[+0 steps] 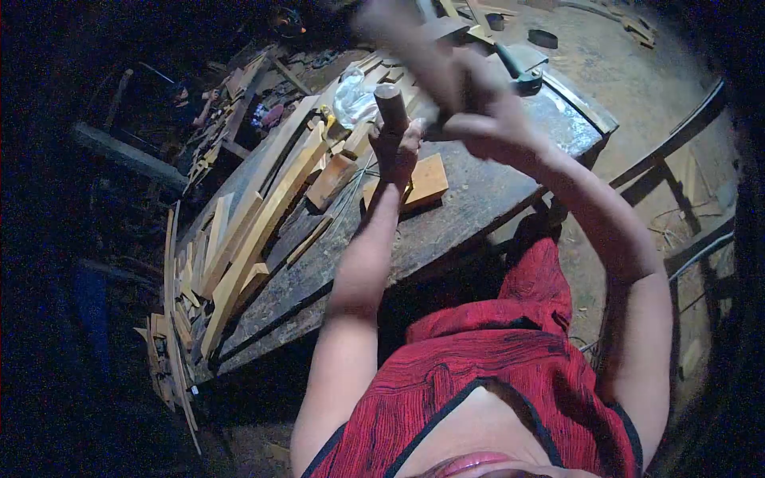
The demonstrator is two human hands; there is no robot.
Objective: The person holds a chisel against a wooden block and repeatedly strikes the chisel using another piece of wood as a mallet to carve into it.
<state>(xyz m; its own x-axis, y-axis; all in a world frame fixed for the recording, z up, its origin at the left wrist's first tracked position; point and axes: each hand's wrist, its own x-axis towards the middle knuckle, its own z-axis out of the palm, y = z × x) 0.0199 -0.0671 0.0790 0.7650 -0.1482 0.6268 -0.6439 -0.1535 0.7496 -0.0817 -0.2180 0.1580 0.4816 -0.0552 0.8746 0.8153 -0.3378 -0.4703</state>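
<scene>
My left hand [398,153] is wrapped round a thick, round wooden handle [390,99] standing nearly upright. Whatever lies at the lower end of this handle is hidden by the hand. Directly below is a light wooden block [429,182] on the dark workbench [470,215]. Raised to the right of the handle, my right hand [498,119] is smeared by motion. It is closed on a long brown stick-like piece [422,60], also blurred, which slants up to the left; its exact kind cannot be made out.
Long wooden strips [275,219] and offcuts cover the bench's left side. A clear plastic bag [355,97] lies among them. A silvery sheet [558,119] is at the far right end. Black rings [543,39] lie on the floor. Another person [195,107] is at the dim left.
</scene>
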